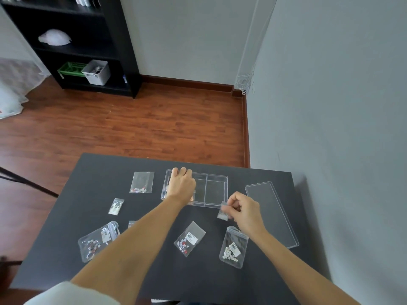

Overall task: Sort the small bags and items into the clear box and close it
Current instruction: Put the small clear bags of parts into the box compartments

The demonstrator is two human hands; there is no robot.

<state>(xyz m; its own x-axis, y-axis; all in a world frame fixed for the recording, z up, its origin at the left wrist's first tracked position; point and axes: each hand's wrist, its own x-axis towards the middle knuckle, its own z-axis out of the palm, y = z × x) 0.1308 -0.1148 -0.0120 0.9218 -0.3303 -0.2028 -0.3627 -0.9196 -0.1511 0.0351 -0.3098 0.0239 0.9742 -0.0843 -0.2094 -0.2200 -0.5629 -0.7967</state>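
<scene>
Black table (105, 194): left hand (181, 183) over clear box (217, 188), right hand (244, 211) pinching small bag (222, 213).

left hand (181, 183) on clear box (215, 190) rim | right hand (244, 211) pinching small bag (222, 213) | lid (272, 213) beside box

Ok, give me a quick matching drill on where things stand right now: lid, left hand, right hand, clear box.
Things:
1. lid
2. left hand
3. right hand
4. clear box

States:
A. pinching a small bag just off the table
B. open, with its right compartments bare
C. lying flat on the table to the right of the box
D. resting on the box's far left corner

Pairs: 1-C, 2-D, 3-A, 4-B
</scene>
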